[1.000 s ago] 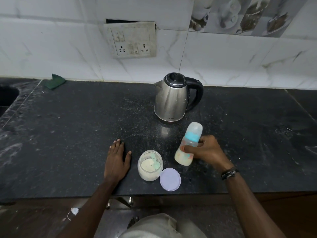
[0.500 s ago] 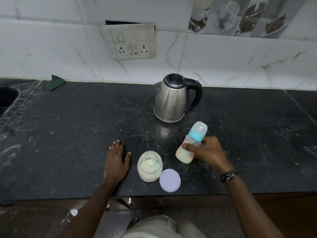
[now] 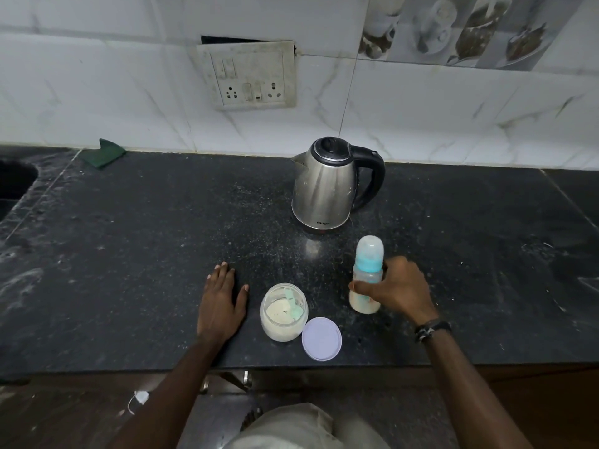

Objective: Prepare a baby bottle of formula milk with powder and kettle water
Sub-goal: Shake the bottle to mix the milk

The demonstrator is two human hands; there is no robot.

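Two hands: right hand (image 3: pixel 400 291) grips bottle (image 3: pixel 366 277) upright; left hand (image 3: pixel 220 304) flat near counter (image 3: pixel 129 254) edge.

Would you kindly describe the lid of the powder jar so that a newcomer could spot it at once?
Start at the steel kettle at the back of the black counter and come straight toward the front edge. There an open jar of pale powder stands, and the lid lies just to its right, touching it. It is the only flat, pale lilac disc there.
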